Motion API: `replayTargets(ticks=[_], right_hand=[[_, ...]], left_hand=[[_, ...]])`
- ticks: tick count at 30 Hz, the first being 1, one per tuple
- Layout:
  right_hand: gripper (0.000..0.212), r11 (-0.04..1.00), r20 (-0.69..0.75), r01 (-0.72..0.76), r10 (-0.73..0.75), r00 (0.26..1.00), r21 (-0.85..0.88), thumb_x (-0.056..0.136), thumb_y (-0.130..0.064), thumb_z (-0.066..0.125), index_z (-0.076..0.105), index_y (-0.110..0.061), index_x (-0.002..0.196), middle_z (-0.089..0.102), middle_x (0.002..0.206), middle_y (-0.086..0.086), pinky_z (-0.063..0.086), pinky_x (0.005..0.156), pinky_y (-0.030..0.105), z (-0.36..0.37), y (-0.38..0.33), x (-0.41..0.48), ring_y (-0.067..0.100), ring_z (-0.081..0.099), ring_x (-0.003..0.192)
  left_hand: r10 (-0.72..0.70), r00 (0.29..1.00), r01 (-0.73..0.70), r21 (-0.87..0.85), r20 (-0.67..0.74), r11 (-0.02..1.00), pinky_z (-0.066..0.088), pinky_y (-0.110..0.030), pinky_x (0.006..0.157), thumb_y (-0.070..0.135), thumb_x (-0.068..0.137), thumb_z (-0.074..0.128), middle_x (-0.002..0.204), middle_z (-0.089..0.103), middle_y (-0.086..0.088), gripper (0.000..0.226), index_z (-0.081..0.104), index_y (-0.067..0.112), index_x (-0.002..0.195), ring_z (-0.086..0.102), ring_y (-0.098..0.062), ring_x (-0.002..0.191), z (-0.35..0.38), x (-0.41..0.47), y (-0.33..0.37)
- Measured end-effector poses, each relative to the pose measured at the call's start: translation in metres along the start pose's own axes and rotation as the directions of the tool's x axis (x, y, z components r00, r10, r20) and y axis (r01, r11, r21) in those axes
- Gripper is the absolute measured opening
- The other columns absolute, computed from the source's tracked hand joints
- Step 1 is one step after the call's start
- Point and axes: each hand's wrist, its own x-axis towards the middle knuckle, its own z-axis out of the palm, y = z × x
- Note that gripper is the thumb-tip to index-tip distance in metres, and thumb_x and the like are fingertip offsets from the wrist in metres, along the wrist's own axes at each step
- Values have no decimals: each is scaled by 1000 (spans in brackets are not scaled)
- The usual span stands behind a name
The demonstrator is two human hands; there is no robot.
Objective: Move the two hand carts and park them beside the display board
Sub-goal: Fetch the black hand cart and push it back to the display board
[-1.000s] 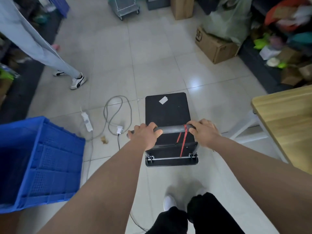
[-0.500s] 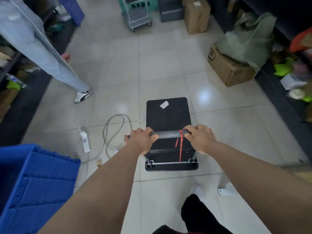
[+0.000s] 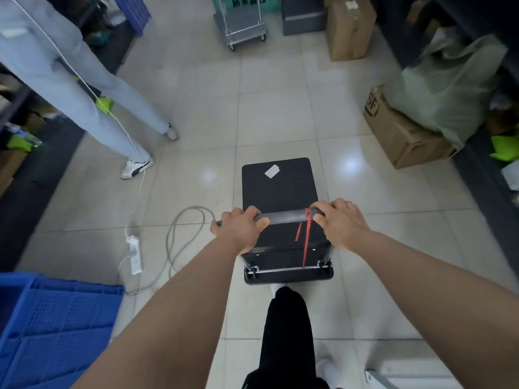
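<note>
A black flat hand cart [image 3: 280, 189] with a white label on its deck stands on the tiled floor straight ahead of me. My left hand [image 3: 238, 230] grips the left end of its grey handle bar [image 3: 285, 215], and my right hand [image 3: 341, 221] grips the right end. A red strap hangs from the bar between my hands. A second, silver metal hand cart [image 3: 243, 26] is parked far ahead, in front of a green board with writing [image 3: 238, 1].
A person in light blue trousers [image 3: 84, 88] stands at the left, trailing a white cable. A power strip with a grey cord [image 3: 134, 255] lies left of the cart. A blue crate [image 3: 53, 327] sits near left. Cardboard boxes [image 3: 398, 133] and a bag line the right.
I have walked forward with the black cart, so the silver cart and boxes ahead are closer. The wooden table at the right has dropped out of view. Both hands keep their grip.
</note>
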Motion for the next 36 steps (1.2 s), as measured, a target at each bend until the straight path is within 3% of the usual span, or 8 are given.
replayTargets(ticks=[16, 26, 36], right_hand=[[30, 1000, 62, -2, 0, 998, 23, 99, -37, 31, 41, -36, 127, 48, 121, 9, 32, 102, 40, -106, 0, 255, 29, 40, 115], [30, 992, 24, 122, -122, 992, 3, 98, -41, 31, 45, -37, 124, 50, 119, 6, 32, 101, 39, -170, 34, 404, 26, 42, 113], [30, 976, 78, 207, -202, 976, -63, 97, -41, 32, 43, -35, 125, 52, 117, 8, 35, 99, 42, -231, 67, 533, 28, 44, 112]], left_hand=[[-16, 1000, 15, 32, 10, 999, 25, -55, 101, 53, 95, 25, 119, 47, -4, 36, 45, 35, 119, 38, -28, 116, -124, 232, 48], [-100, 995, 100, -28, 4, 995, 29, -51, 99, 53, 93, 28, 118, 49, -3, 35, 46, 35, 116, 39, -28, 113, -182, 357, 104], [-196, 981, 195, -76, -2, 978, 30, -48, 98, 50, 91, 30, 117, 49, -2, 34, 47, 37, 117, 40, -26, 111, -229, 458, 164]])
